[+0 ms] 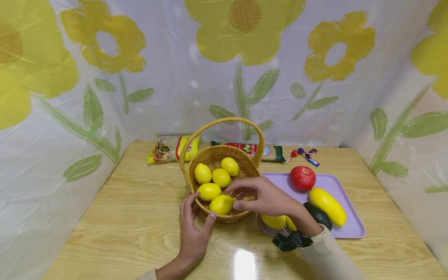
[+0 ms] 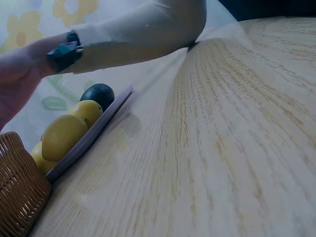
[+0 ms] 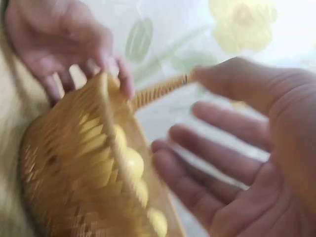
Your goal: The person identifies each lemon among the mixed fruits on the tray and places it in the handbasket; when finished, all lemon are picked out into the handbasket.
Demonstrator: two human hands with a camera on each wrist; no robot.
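Observation:
A wicker basket (image 1: 229, 220) with a tall arched handle (image 1: 224, 119) stands on the table, several yellow lemons (image 1: 221, 177) lying inside it. My left hand (image 1: 194, 233) holds the basket's near left rim, its thumb and a finger over the edge. In the right wrist view, other fingers of the left hand (image 3: 64, 39) lie along the outer wall. Over the basket's right side hovers my right hand (image 1: 263, 196), fingers loosely bent and apart, with nothing between them. The lemon (image 1: 221, 204) nearest to it rests by the front rim.
A lilac tray (image 1: 350, 233) to the right bears a red round fruit (image 1: 302, 178), a long yellow fruit (image 1: 328, 206), a dark green fruit (image 1: 318, 216) and yellow fruit (image 2: 64, 137). Behind the basket lie two food packets (image 1: 171, 149), with lollipops (image 1: 294, 154) farther right.

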